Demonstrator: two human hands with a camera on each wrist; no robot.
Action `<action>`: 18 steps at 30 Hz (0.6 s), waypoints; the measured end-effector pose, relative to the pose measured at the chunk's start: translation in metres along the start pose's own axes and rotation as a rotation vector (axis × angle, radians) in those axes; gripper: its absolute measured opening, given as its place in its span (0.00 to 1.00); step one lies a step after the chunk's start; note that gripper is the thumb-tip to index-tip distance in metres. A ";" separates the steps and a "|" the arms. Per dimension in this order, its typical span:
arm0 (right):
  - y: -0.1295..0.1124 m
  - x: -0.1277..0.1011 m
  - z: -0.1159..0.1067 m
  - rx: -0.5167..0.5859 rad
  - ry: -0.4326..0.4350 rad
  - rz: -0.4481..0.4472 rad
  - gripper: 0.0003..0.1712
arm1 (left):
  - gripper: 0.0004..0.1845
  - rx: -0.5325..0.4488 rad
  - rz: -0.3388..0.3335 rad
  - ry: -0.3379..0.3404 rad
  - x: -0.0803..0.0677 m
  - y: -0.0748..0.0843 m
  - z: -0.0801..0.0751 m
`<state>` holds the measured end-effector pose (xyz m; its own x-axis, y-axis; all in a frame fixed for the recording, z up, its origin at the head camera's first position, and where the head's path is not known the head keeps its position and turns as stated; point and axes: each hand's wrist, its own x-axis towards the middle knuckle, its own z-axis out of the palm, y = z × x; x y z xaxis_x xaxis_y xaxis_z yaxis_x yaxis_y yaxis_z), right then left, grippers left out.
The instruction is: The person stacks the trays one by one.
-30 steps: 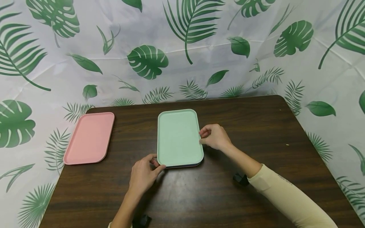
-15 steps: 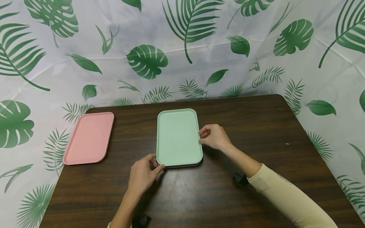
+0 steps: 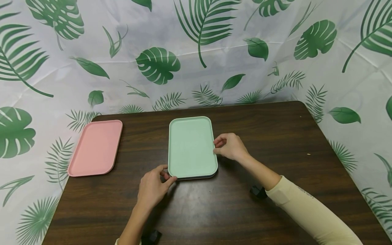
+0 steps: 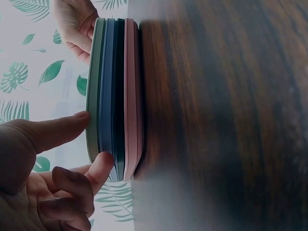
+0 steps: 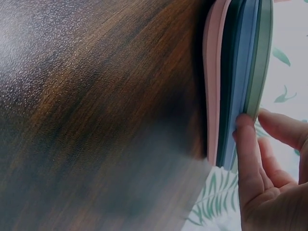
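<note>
1. A stack of trays (image 3: pixel 191 148) lies mid-table (image 3: pixel 275 136), the mint tray (image 3: pixel 190 144) on top; beneath it are blue, dark and pink layers.
2. The left hand (image 3: pixel 153 187) pinches the mint tray's near-left corner, thumb on top and a fingertip (image 4: pixel 103 163) under its edge.
3. The right hand (image 3: pixel 229 147) pinches the right rim with curled fingers (image 5: pixel 245 144).
4. A single pink tray (image 3: pixel 95 148) lies well apart, at the table's left edge.
5. No writing can be read on any tray.

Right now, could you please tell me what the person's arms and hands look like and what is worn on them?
Both hands are bare: no gloves or rings show. The right hand leads to a bare wrist, then a pale cream long sleeve. The left hand has a bare forearm. A small black object sits below the right forearm.
</note>
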<state>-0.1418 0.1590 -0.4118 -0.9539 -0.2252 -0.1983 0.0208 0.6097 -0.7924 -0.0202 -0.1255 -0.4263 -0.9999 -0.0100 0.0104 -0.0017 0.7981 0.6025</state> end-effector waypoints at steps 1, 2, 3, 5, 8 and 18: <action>0.000 0.000 0.000 0.004 0.000 0.000 0.12 | 0.26 -0.001 0.001 -0.001 0.000 0.000 0.000; 0.000 0.000 0.000 0.009 -0.001 0.000 0.12 | 0.26 0.000 0.003 -0.001 0.000 0.000 0.000; 0.000 0.000 0.000 0.014 -0.002 0.001 0.12 | 0.26 0.001 0.004 0.000 0.001 -0.001 0.000; 0.001 0.001 0.001 0.022 -0.003 0.002 0.12 | 0.26 0.004 0.004 -0.001 0.001 -0.001 0.000; 0.001 0.000 0.001 0.027 -0.001 0.002 0.11 | 0.26 0.009 0.005 -0.002 0.001 -0.001 0.000; 0.002 0.001 0.001 0.026 0.023 0.000 0.12 | 0.27 0.007 -0.020 -0.005 0.000 -0.001 0.000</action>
<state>-0.1420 0.1596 -0.4144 -0.9606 -0.2071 -0.1854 0.0285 0.5901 -0.8069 -0.0198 -0.1261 -0.4272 -0.9997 -0.0232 -0.0056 -0.0219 0.8019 0.5971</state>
